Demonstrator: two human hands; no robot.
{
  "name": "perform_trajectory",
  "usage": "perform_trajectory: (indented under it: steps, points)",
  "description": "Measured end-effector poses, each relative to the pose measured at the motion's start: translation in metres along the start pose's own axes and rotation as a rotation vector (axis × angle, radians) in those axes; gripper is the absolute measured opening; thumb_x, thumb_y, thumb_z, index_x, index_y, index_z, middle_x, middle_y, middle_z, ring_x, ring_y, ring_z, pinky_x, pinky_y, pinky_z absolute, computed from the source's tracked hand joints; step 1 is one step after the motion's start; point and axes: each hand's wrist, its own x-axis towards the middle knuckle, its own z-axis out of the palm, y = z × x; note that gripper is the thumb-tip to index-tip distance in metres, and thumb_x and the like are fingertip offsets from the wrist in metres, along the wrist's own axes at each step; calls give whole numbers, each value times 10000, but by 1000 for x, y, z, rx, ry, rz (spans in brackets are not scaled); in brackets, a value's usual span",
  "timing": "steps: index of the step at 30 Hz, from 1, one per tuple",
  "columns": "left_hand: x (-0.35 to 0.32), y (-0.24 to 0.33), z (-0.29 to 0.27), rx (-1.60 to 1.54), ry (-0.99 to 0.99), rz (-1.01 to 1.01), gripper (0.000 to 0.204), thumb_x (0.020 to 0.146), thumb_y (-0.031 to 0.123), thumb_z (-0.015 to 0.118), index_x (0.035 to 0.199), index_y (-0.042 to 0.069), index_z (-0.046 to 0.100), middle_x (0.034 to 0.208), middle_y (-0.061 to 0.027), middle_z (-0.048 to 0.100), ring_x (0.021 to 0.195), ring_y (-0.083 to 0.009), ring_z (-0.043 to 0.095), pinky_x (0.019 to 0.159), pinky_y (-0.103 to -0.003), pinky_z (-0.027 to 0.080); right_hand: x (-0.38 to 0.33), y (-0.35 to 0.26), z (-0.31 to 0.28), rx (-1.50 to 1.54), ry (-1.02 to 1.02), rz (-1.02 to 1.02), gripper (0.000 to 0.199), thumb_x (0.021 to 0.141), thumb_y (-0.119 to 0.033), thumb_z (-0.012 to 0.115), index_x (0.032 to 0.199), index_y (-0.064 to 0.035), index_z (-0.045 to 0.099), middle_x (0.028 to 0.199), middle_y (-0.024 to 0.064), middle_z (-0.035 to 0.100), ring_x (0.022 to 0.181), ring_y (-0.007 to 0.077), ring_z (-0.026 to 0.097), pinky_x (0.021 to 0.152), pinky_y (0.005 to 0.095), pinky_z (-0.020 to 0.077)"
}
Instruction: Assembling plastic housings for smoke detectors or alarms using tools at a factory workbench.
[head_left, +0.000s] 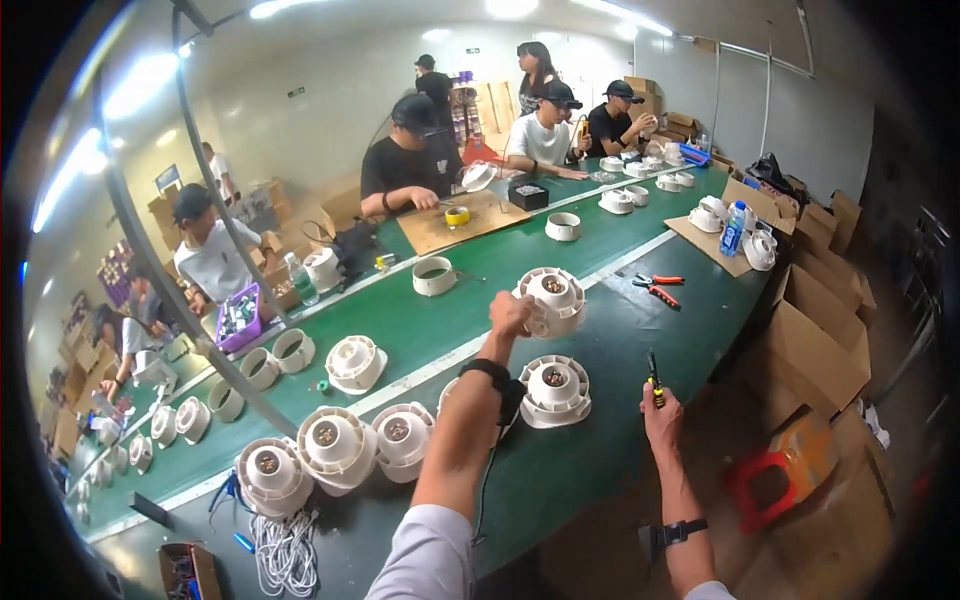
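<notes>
My left hand [512, 314] grips the side of a white round plastic housing [556, 318], holding it tilted over the workbench. Metal contacts show in its central cup. My right hand [661, 418] is closed around a slim screwdriver [655, 378] with a black and yellow handle, its dark tip pointing up, apart from the housing. Below the held piece, a similar white housing [556, 392] sits on the green bench. More white housings [328, 446] stand in a row to the left of my left forearm. Pliers with red handles [662, 292] lie beyond my right hand.
A green conveyor belt [395, 310] runs alongside, carrying white rings and housings. Several people work across it. White cables [285, 552] and a small box [188, 572] are at lower left. A water bottle [733, 228] stands at far right; open cardboard boxes [815, 335] line the right side.
</notes>
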Motion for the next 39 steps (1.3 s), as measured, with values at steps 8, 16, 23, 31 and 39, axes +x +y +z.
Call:
perform_trajectory:
  steps: [8, 16, 23, 31, 39]
  points:
    - [-163, 50, -114, -516, -258, 1, 372, 806, 259, 640, 1066, 2, 566, 1016, -152, 592, 942, -267, 614, 745, -441, 572, 1, -1, -7, 111, -10, 40, 480, 911, -465, 516, 778, -6, 569, 661, 135, 612, 672, 350, 604, 629, 423, 457]
    - [-325, -55, -209, -277, -84, 263, 331, 833, 224, 631, 1056, -13, 571, 982, -99, 610, 889, -215, 627, 719, -349, 558, -16, -13, -5, -1, -171, -66, 459, 893, -432, 533, 1040, 1, 567, 885, 230, 624, 862, 399, 599, 751, 457, 460]
    - [-471, -60, -219, -393, -11, -98, 362, 838, 323, 636, 990, -6, 641, 816, -37, 635, 688, -115, 605, 603, -247, 488, -83, -53, 20, 225, -249, -253, 351, 893, -325, 548, 1004, 8, 573, 946, 231, 611, 883, 398, 595, 764, 442, 469]
    - [-471, -122, -234, -262, 159, 48, 349, 803, 282, 681, 1002, -2, 649, 826, -20, 635, 735, -104, 567, 679, -244, 434, -198, -142, 42, 246, -674, -415, 376, 876, -262, 562, 1151, -16, 491, 1134, 214, 557, 1062, 397, 522, 899, 449, 425]
    - [-441, -153, -207, -365, 277, 151, 435, 779, 252, 717, 1093, -31, 611, 940, -66, 655, 827, -138, 616, 731, -279, 475, -219, -151, 59, 55, -709, -513, 437, 839, -268, 611, 1202, -70, 467, 1181, 166, 546, 1125, 367, 492, 926, 494, 380]
